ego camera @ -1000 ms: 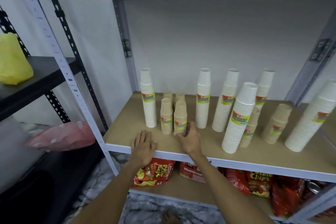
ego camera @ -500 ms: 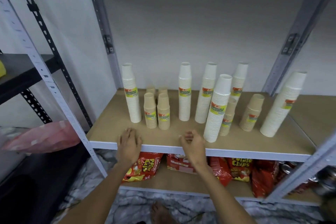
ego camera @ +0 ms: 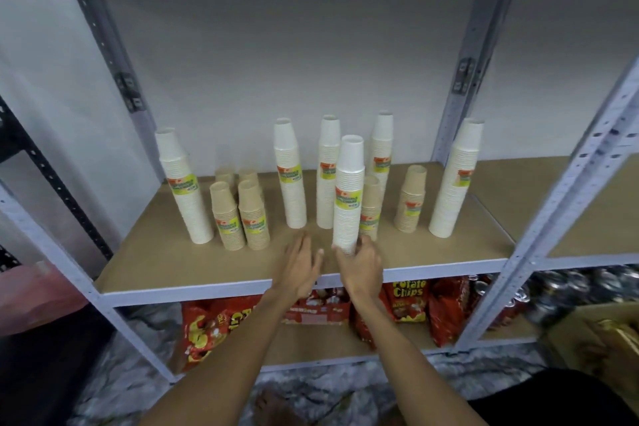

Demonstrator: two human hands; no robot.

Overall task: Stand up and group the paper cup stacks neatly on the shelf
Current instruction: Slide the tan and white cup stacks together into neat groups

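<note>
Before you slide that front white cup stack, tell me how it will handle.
Front white stack: tall and narrow, so probably tips if pushed low, where the right hand grips it. Likely light, being paper. Nested cups may flex.

Stockroom or shop storage area. Indicators: slotted-angle metal racking (ego camera: 567, 162) with a board shelf (ego camera: 155, 266), bulk labelled paper cup stacks (ego camera: 292, 176), packaged snack bags (ego camera: 408, 297) on the tier below (blurred cans (ego camera: 501, 290) alongside), and a cardboard box (ego camera: 587, 328).
</note>
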